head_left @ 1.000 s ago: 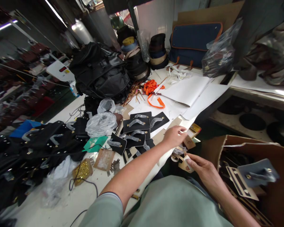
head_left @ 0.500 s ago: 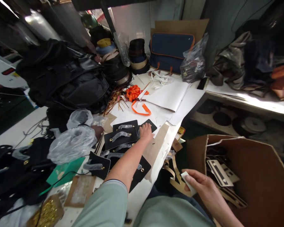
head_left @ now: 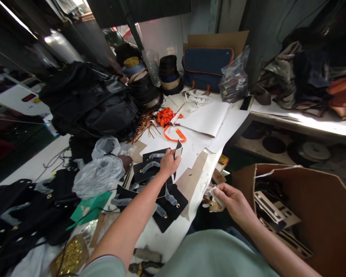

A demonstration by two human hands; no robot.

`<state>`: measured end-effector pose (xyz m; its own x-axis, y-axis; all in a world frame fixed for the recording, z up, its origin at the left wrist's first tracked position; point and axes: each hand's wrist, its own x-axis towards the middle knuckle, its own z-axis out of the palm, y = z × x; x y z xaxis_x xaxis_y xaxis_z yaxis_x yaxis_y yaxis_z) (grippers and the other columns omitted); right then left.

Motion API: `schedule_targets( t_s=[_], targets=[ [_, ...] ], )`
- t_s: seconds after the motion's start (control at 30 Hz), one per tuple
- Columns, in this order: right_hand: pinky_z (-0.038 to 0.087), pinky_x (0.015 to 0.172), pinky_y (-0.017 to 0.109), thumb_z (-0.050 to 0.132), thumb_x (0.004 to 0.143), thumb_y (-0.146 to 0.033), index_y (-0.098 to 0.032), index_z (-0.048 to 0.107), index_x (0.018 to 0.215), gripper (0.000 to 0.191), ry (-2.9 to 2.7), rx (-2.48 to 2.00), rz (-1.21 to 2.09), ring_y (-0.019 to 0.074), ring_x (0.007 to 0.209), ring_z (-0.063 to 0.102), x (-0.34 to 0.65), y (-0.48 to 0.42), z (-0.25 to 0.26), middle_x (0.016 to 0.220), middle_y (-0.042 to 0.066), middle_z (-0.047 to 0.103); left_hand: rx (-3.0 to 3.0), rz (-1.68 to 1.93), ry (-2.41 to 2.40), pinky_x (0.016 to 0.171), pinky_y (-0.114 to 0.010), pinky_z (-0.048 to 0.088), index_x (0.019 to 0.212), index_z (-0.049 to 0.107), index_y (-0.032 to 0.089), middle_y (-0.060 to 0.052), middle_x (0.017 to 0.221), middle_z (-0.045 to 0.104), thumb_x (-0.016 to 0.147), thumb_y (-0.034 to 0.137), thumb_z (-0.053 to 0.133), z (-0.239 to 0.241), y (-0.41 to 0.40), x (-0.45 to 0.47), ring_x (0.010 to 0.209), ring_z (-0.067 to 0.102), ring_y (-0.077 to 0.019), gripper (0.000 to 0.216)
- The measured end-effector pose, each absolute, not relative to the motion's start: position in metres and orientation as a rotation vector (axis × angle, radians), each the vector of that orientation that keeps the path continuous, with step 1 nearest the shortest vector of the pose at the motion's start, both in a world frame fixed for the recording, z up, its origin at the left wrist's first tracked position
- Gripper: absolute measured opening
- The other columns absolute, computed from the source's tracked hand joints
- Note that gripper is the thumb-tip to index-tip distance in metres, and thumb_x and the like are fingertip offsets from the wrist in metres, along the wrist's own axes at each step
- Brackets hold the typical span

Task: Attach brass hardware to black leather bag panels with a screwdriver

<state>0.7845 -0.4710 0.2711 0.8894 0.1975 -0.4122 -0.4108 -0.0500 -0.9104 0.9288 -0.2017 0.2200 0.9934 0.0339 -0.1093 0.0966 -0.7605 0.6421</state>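
My left hand (head_left: 170, 163) is closed on a black panel (head_left: 179, 150), tilted up so its pale underside shows. It is over several black panels (head_left: 168, 213) with plastic-wrapped handles and gold-coloured fittings, lying overlapped on the table. My right hand (head_left: 233, 199) is out past the table's edge, pinching a small folded white piece (head_left: 217, 196); whether it is cloth or paper I cannot tell. Beige strips (head_left: 215, 206) hang just below it.
A cardboard box (head_left: 328, 215) with cut pieces stands at the right. Clear plastic bags (head_left: 99, 177), a box of gold-coloured fittings (head_left: 70, 256) and pliers (head_left: 144, 267) lie on the left and near. Farther back are orange ribbon (head_left: 165, 116), a black bag (head_left: 95, 104) and a blue bag (head_left: 207, 61).
My left hand has taken hold of the black panel it was resting on and raised it. My right hand has moved slightly left and up with the white piece. The view has shifted a little.
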Motion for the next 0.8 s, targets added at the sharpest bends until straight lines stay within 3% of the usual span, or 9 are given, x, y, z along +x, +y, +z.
schedule_targets(
  t_s=[0.13,0.23,0.37,0.5,0.8],
  targets=[
    [0.033,0.053,0.026,0.065,0.09,-0.065,-0.02,0.06,0.081,0.045,0.081,-1.555,0.46,0.0121,0.053,0.043,0.812,-0.451,0.29,0.06,-0.003,0.053,2.154,-0.026,0.133,0.094,-0.038,0.055,0.126,0.066,0.014,-0.012,0.118,0.074,0.099,0.042,0.044,0.27,-0.193,0.888,0.105,0.07,-0.0269,0.044],
    [0.03,0.053,0.025,0.066,0.09,-0.064,-0.02,0.06,0.079,0.046,-0.042,-1.552,0.446,0.011,0.054,0.04,0.828,-0.433,0.306,0.058,-0.005,0.048,1.78,-0.054,0.172,0.086,-0.039,0.058,0.127,0.067,0.013,-0.013,0.111,0.078,0.093,0.051,0.058,0.295,-0.195,0.849,0.091,0.074,-0.0264,0.051],
    [0.029,0.053,0.025,0.07,0.085,-0.067,-0.019,0.061,0.079,0.049,-0.162,-1.476,0.504,0.0098,0.054,0.038,0.837,-0.412,0.319,0.059,-0.006,0.047,1.46,-0.048,0.227,0.098,-0.041,0.055,0.117,0.073,0.013,-0.011,0.112,0.079,0.084,0.04,0.076,0.315,-0.2,0.81,0.098,0.073,-0.0277,0.043],
    [0.027,0.05,0.024,0.071,0.083,-0.069,-0.019,0.062,0.081,0.051,-0.186,-1.454,0.557,0.0091,0.052,0.036,0.835,-0.4,0.323,0.059,-0.006,0.046,1.668,-0.047,0.181,0.103,-0.039,0.052,0.112,0.077,0.016,-0.008,0.116,0.078,0.089,0.04,0.069,0.331,-0.205,0.789,0.109,0.071,-0.0282,0.033],
    [0.025,0.047,0.024,0.072,0.081,-0.071,-0.019,0.063,0.077,0.053,-0.155,-1.549,0.525,0.0093,0.05,0.034,0.833,-0.406,0.327,0.054,-0.006,0.045,1.845,-0.06,0.05,0.113,-0.04,0.047,0.128,0.071,0.021,-0.006,0.133,0.072,0.096,0.04,0.061,0.345,-0.221,0.778,0.125,0.065,-0.0275,0.038]
  ],
)
